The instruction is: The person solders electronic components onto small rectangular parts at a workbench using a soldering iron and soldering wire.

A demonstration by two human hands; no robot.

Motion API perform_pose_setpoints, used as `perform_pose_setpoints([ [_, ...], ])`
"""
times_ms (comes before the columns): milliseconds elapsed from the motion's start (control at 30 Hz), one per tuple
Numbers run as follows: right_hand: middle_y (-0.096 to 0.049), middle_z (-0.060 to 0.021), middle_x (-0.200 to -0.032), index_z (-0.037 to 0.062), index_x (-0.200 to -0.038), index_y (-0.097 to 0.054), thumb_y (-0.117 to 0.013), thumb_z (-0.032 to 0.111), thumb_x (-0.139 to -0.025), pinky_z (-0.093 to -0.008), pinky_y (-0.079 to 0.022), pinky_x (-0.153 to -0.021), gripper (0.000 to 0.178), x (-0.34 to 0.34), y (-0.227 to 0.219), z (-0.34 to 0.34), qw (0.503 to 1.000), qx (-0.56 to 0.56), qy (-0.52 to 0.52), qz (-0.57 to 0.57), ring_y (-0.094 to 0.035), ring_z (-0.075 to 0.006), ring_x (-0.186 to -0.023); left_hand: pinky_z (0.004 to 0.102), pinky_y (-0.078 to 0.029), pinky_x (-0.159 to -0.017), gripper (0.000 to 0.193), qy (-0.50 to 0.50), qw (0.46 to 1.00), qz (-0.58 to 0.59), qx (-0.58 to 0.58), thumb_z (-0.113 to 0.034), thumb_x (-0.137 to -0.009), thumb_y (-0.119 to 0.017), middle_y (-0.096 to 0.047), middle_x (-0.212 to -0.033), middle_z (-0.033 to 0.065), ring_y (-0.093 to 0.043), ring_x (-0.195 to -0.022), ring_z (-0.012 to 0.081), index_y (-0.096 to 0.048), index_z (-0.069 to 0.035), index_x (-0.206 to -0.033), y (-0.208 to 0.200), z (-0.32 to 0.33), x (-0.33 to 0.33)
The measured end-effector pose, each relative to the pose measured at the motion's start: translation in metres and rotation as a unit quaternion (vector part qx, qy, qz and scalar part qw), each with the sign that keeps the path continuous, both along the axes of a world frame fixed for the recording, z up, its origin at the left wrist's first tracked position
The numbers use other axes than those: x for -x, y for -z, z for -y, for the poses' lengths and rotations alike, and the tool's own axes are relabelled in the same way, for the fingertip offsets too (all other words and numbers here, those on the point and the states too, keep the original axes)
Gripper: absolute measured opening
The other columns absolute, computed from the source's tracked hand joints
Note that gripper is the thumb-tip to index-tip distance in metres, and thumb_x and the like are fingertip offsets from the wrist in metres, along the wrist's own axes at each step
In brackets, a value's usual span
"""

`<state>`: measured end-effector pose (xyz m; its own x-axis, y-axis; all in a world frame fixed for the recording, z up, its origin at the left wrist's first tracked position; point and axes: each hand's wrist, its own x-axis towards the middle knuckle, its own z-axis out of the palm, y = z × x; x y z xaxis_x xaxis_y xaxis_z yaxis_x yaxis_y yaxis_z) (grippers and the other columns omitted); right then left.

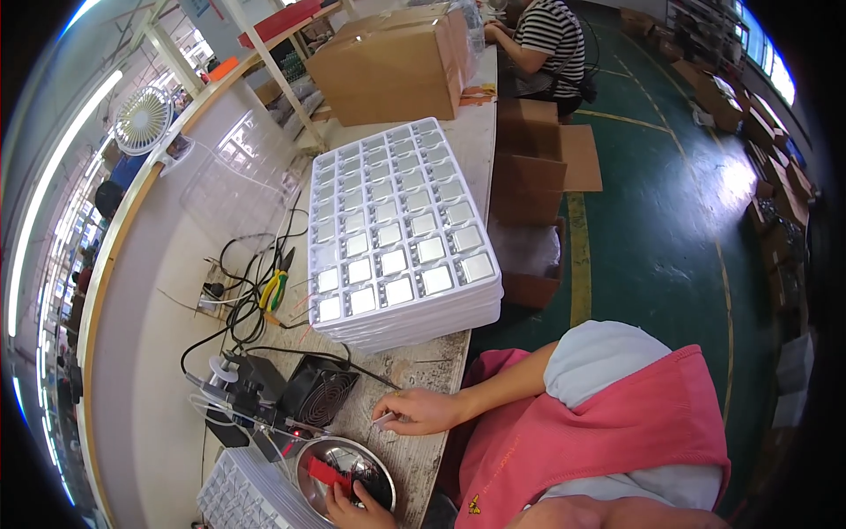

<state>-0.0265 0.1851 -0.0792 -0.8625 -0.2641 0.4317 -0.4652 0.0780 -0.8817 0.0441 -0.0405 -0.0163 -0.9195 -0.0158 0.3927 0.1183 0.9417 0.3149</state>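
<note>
Stack of white compartment trays point(398, 234) on the workbench point(441, 361), each cell holding a small shiny square. Beyond the stack, at the bench's far end: large cardboard box point(388, 66). Just left of the stack: yellow-handled pliers point(276, 284) among black cables point(242, 304). Nearer than the stack: small black fan point(319, 389). Right of the stack, on the green floor point(670, 203): open cartons point(529, 176). Past the big box, a person in a striped shirt point(551, 40) sits. White desk fan point(143, 120) far left of the stack.

Left hand point(354, 510) cut by lower edge — right hand's point(421, 411) item too small.
</note>
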Motion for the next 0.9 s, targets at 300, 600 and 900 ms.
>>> perform_pose_setpoints([
  [300,-0.061,-0.0128,-0.082,0.0063,-0.111,-0.051,-0.060,0.021,-0.091,-0.0384,-0.048,-0.063,0.027,0.000,0.000,0.000,1.000,-0.002,0.002,0.001,-0.062,-0.0286,-0.072,0.0460,-0.041,-0.103,0.036,0.009,1.000,-0.006,-0.004,-0.018,-0.088,-0.065,-0.056,-0.124,0.0319,-0.054,-0.117,0.0445,-0.061,0.013,-0.108,-0.004,-0.002,0.001],
  [600,-0.061,-0.0128,-0.083,0.0061,-0.111,-0.051,-0.060,0.020,-0.090,-0.0388,-0.048,-0.062,0.026,-0.001,-0.003,-0.002,1.000,-0.015,-0.003,0.005,-0.062,-0.0289,-0.071,0.0457,-0.041,-0.102,0.036,-0.009,1.000,0.010,-0.007,-0.017,-0.088,-0.066,-0.056,-0.124,0.0317,-0.054,-0.117,0.0447,-0.062,0.013,-0.107,-0.008,-0.008,0.000],
  [900,-0.061,-0.0144,-0.084,0.0061,-0.111,-0.051,-0.060,0.021,-0.091,-0.0392,-0.047,-0.062,0.026,-0.001,-0.002,0.000,1.000,-0.011,0.004,-0.005,-0.061,-0.0298,-0.070,0.0460,-0.042,-0.101,0.035,-0.018,0.999,0.017,-0.020,-0.018,-0.089,-0.065,-0.056,-0.124,0.0326,-0.055,-0.115,0.0456,-0.062,0.013,-0.105,-0.009,-0.009,0.000],
])
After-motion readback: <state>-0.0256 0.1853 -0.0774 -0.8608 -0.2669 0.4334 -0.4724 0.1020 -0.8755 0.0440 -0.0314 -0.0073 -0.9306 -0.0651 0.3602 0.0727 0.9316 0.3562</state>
